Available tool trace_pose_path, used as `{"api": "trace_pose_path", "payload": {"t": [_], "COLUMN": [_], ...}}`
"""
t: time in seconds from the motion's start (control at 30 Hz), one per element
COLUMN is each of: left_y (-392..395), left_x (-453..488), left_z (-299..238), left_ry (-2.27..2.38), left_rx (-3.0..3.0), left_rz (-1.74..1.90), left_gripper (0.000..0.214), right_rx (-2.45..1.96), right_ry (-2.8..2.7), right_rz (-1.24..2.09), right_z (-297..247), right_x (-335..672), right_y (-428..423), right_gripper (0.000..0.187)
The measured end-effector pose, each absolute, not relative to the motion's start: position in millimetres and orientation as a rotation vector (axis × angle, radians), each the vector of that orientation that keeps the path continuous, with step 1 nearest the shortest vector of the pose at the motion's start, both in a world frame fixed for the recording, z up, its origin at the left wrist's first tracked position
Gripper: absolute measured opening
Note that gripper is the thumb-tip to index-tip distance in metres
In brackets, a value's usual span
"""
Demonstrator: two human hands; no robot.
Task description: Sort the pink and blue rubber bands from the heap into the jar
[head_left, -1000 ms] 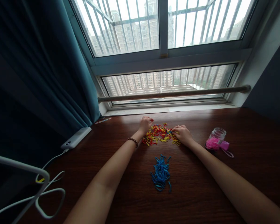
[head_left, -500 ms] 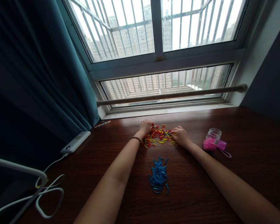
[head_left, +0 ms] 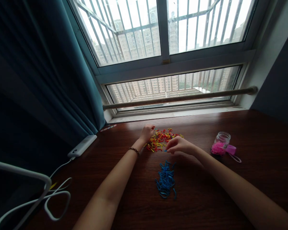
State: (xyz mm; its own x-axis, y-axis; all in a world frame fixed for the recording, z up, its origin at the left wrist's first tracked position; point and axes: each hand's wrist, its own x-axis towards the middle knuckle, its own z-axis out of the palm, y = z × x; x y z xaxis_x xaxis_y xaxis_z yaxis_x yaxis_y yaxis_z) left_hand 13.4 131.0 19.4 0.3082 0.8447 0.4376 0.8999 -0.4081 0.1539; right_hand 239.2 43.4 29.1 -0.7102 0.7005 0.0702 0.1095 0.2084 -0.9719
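Observation:
Small red and yellow rubber bands (head_left: 158,140) lie in a loose heap on the dark wooden table (head_left: 196,188). At the heap's left edge is my left hand (head_left: 147,133), fingers pinched, with a bit of blue showing at the fingertips. My right hand (head_left: 180,145) reaches over the heap's near right side and pinches a blue rubber band (head_left: 165,150) between thumb and finger. Nearer to me is a separate pile of blue rubber bands (head_left: 166,180), just below the right fingertips.
On the right a clear jar (head_left: 223,137) stands by pink bands (head_left: 218,149) and a pink lid-like piece with a loop (head_left: 231,149). A white power bank (head_left: 83,147) with a white cable (head_left: 59,192) lies left, by the blue curtain (head_left: 86,92). A rail (head_left: 182,97) crosses the window.
My right hand has moved from the heap's right side toward me and left, with a blue rubber band in its fingertips. My left hand has drawn slightly left, a bit of blue showing at its fingertips.

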Motion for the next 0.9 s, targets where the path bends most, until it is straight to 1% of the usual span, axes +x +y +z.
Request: {"api": "trace_pose_path", "payload": {"t": [0.17, 0.3, 0.43, 0.5, 0.57, 0.6, 0.73, 0.8, 0.9], "left_y": [111.5, 99.2, 89.2, 83.6, 77.0, 73.1, 53.9, 44.0, 32.4], "left_x": [-1.7, -7.6, -12.4, -13.7, -12.1, -9.7, 11.2, 25.3, 42.9], "left_z": [21.1, 22.7, 35.1, 45.1, 55.8, 60.8, 72.0, 70.7, 64.0], "left_ry": [-1.555, -1.644, -1.830, -1.856, -1.830, -1.814, -1.646, -1.447, -1.215], "left_rx": [-2.506, -2.555, -2.972, -3.214, -3.405, -3.486, -3.765, -3.841, -3.884], "left_rz": [-0.842, -0.927, -0.866, -0.797, -0.680, -0.580, -0.078, 0.079, 0.263], "left_gripper": [0.017, 0.017, 0.019, 0.022, 0.023, 0.023, 0.021, 0.017, 0.014], "right_rx": [-0.701, -0.631, -0.553, -0.580, -0.731, -0.842, -1.218, -1.231, -1.141], "right_ry": [-2.292, -2.420, -2.559, -2.532, -2.379, -2.261, -1.837, -1.890, -2.079], "right_rz": [1.681, 1.658, 1.591, 1.545, 1.402, 1.279, 0.631, 0.417, 0.294], "right_z": [29.5, 33.4, 42.3, 43.1, 38.7, 34.6, 12.7, 3.1, -5.7], "right_x": [228.1, 221.8, 220.6, 221.7, 224.7, 227.3, 243.8, 252.1, 258.4], "right_y": [30.5, 22.3, 17.1, 19.4, 26.8, 32.2, 56.7, 64.8, 68.6], "right_gripper": [0.029, 0.030, 0.032, 0.033, 0.033, 0.034, 0.031, 0.026, 0.024]}}
